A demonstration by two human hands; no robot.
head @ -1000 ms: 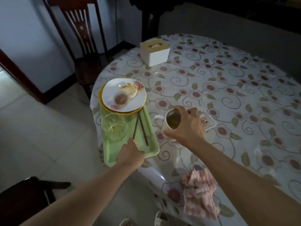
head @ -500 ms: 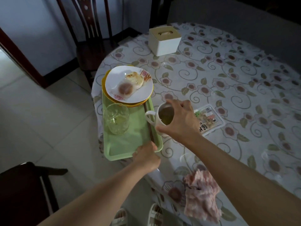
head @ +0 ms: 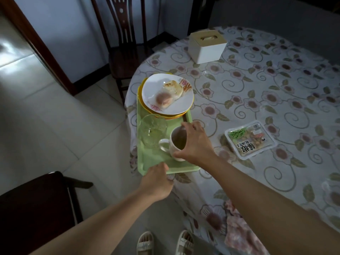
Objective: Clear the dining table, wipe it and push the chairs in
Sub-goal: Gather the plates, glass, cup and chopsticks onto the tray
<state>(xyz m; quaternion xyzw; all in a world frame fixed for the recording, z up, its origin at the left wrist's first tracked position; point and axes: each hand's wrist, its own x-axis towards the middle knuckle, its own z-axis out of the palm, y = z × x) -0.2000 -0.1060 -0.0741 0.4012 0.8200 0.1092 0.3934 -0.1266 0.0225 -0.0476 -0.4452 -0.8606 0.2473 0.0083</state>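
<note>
A green tray (head: pixel 152 159) sits at the left edge of the round table (head: pixel 257 100) with its flowered cloth. On the tray's far end a white plate (head: pixel 184 102) with pastries lies on a yellow plate. A clear glass (head: pixel 153 129) stands mid-tray. My right hand (head: pixel 196 142) grips a white mug (head: pixel 173 144) by its rim, holding it on or just above the tray's near right part. My left hand (head: pixel 158 179) grips the tray's near edge.
A flat snack packet (head: pixel 251 139) lies right of the tray. A white tissue box (head: pixel 207 46) stands at the back. A pink cloth (head: pixel 242 234) hangs over the near table edge. One dark chair (head: pixel 125 39) is pulled out behind the table, another (head: pixel 36 205) at near left.
My right hand has carried the mug leftward from the tablecloth over onto the tray beside the glass. My left hand stays at the tray's near edge.
</note>
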